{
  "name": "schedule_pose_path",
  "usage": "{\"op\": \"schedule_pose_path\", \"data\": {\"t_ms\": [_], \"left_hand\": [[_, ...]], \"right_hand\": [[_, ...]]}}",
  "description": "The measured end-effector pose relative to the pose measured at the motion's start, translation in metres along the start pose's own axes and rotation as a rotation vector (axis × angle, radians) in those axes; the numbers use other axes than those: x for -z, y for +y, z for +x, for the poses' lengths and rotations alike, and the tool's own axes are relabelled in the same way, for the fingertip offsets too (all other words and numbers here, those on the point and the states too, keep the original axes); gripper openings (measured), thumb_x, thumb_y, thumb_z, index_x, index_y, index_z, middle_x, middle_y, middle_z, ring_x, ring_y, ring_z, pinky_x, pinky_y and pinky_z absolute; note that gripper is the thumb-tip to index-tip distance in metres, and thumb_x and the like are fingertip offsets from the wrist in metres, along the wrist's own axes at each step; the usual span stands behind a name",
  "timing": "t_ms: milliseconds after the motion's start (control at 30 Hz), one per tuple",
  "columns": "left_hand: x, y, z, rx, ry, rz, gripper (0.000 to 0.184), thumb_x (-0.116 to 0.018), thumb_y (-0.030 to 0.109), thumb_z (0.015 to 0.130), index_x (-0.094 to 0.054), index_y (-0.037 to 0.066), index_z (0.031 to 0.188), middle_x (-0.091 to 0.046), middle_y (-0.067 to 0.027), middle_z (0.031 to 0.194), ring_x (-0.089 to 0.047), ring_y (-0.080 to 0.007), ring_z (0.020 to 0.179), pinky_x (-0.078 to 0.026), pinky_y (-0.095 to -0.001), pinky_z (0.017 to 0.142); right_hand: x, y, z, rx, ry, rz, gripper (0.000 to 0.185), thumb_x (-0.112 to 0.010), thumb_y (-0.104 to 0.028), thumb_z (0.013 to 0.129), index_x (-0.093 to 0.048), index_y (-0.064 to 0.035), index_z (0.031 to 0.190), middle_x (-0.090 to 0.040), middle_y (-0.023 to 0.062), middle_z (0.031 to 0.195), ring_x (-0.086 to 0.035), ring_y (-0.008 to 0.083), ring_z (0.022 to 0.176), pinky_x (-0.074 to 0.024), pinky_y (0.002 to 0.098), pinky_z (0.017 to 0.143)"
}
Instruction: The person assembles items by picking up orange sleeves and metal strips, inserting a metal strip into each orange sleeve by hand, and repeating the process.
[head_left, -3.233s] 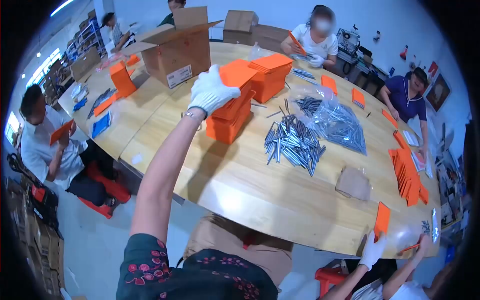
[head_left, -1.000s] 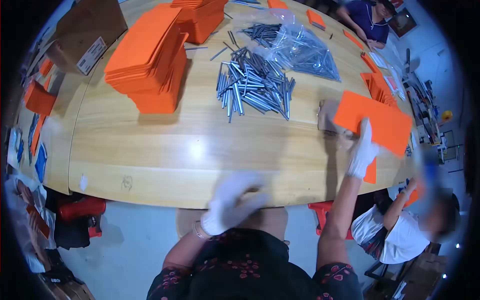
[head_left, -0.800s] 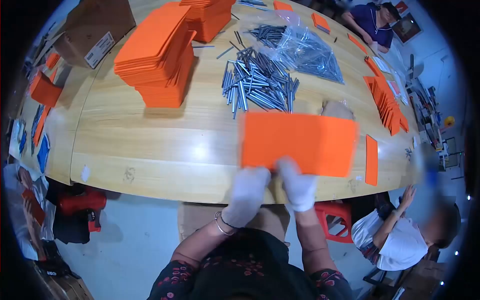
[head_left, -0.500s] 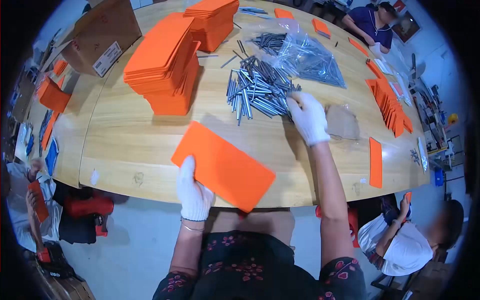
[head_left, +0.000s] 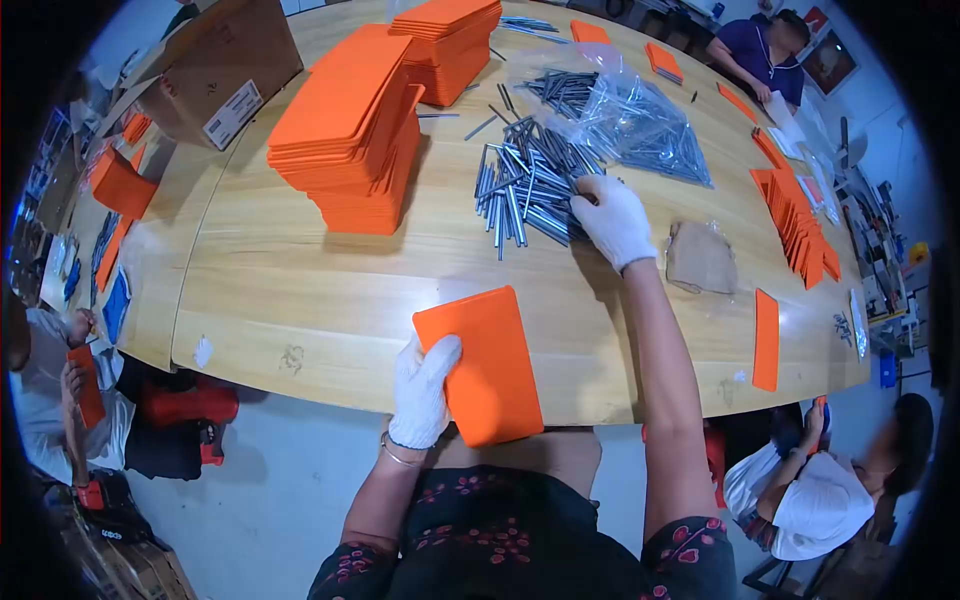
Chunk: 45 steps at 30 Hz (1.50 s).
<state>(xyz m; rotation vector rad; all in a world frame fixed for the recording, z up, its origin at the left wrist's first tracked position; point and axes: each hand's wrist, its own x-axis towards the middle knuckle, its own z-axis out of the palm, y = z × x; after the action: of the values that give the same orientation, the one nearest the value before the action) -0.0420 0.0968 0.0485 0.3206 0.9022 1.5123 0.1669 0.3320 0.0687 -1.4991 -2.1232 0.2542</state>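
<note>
Holding the orange piece [head_left: 485, 365] low, fingering rods [head_left: 515, 195] at twelve

There it is, six o'clock, over the desk's [head_left: 300, 300] near edge, clasped by the left hand [head_left: 420, 393], thumb on top; a flat hold suits it! The right hand [head_left: 613, 222] curls at the pile, catch hidden; a light pinch should avoid tangles. Orange stacks [head_left: 345, 140] at eleven!

We see a broad wood-grain counter [head_left: 290, 290] with a seam running across its left part. Below it, we have a pale bluish floor [head_left: 270, 500] and a red stool [head_left: 190, 405] at the left. A framed picture [head_left: 831, 61] hangs on the light wall [head_left: 878, 125], upper right.
</note>
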Motion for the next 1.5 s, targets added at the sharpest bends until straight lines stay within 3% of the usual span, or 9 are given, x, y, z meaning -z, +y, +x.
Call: {"op": "schedule_pose_path", "data": {"t_ms": [200,367,533,700,1033,1500], "left_hand": [[-0.003,0.001,-0.002,-0.011,0.003,0.022,0.022,-0.057,0.007,0.091,-0.058,-0.003,0.11,-0.065,-0.0108,0.097,-0.059,-0.0134,0.078,-0.05,-0.024,0.07],[-0.002,-0.002,0.0,-0.007,-0.003,0.022,0.021,-0.057,0.007,0.091,-0.059,-0.002,0.11,-0.066,-0.0107,0.096,-0.06,-0.0135,0.078,-0.05,-0.0239,0.07],[-0.006,0.001,-0.002,-0.029,-0.007,0.048,0.02,-0.058,0.008,0.091,-0.06,-0.003,0.108,-0.066,-0.0103,0.096,-0.061,-0.0132,0.078,-0.05,-0.0239,0.07],[-0.013,0.001,-0.002,-0.049,0.027,0.055,0.019,-0.059,0.008,0.091,-0.06,-0.003,0.106,-0.066,-0.0098,0.095,-0.061,-0.0128,0.078,-0.05,-0.0241,0.07],[-0.008,-0.005,0.002,-0.097,0.023,0.093,0.02,-0.06,0.009,0.09,-0.06,-0.003,0.106,-0.065,-0.0096,0.095,-0.061,-0.0131,0.078,-0.05,-0.0236,0.07],[-0.006,-0.009,0.004,-0.109,0.05,0.222,0.028,-0.061,0.01,0.088,-0.058,-0.003,0.113,-0.065,-0.0117,0.102,-0.061,-0.0155,0.084,-0.051,-0.0243,0.074]], "right_hand": [[0.001,-0.005,-0.014,0.052,0.14,0.377,0.024,-0.067,-0.016,0.083,-0.07,0.0011,0.1,-0.068,0.0079,0.091,-0.061,0.0205,0.077,-0.0483,0.0286,0.071],[0.006,-0.01,-0.018,0.042,0.192,0.493,0.02,-0.068,-0.009,0.085,-0.07,0.0024,0.1,-0.067,0.0048,0.091,-0.059,0.0135,0.081,-0.047,0.0228,0.072],[0.014,-0.026,-0.024,0.104,0.238,0.756,0.018,-0.067,-0.002,0.084,-0.07,0.0023,0.101,-0.067,0.006,0.096,-0.06,0.0131,0.083,-0.0476,0.0214,0.074],[0.026,-0.047,-0.039,0.306,0.301,0.698,0.02,-0.067,0.004,0.083,-0.069,0.0025,0.103,-0.066,0.0086,0.102,-0.06,0.0146,0.084,-0.0486,0.021,0.075],[0.032,-0.065,-0.076,0.461,0.358,0.664,0.023,-0.066,0.007,0.081,-0.068,0.0025,0.103,-0.065,0.0116,0.104,-0.061,0.0178,0.083,-0.0496,0.0255,0.072],[0.034,-0.063,-0.106,0.509,0.29,0.657,0.025,-0.066,0.003,0.079,-0.07,-0.0003,0.105,-0.066,0.0119,0.105,-0.062,0.0215,0.081,-0.0491,0.0279,0.071]]}}
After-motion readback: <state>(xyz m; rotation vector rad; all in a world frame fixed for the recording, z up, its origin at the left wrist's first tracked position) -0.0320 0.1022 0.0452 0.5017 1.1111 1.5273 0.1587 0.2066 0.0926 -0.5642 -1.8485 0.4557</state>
